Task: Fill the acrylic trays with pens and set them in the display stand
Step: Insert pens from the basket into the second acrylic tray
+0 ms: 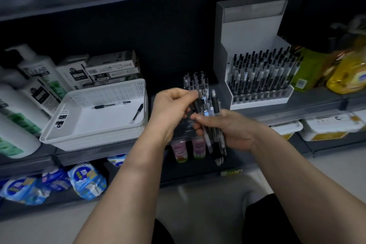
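My right hand (pixel 229 130) grips a bundle of black-and-clear pens (pixel 214 140) in front of the shelf. My left hand (pixel 171 109) pinches one pen out of that bundle near its top. Behind my hands a clear acrylic tray (pixel 196 83) stands on the shelf, partly hidden, with several pens upright in it. To the right is the white display stand (pixel 255 55), whose front tray (pixel 261 99) holds several rows of upright pens. A white perforated basket (pixel 95 117) on the left holds two loose pens (pixel 111 105).
Shampoo bottles (pixel 37 77) and pen boxes (pixel 111 71) stand at the left of the shelf. Yellow and green bottles (pixel 336 69) sit right of the stand. Lower shelves hold blue packs (pixel 85 182), small bottles (pixel 188 148) and white tubs (pixel 324 127).
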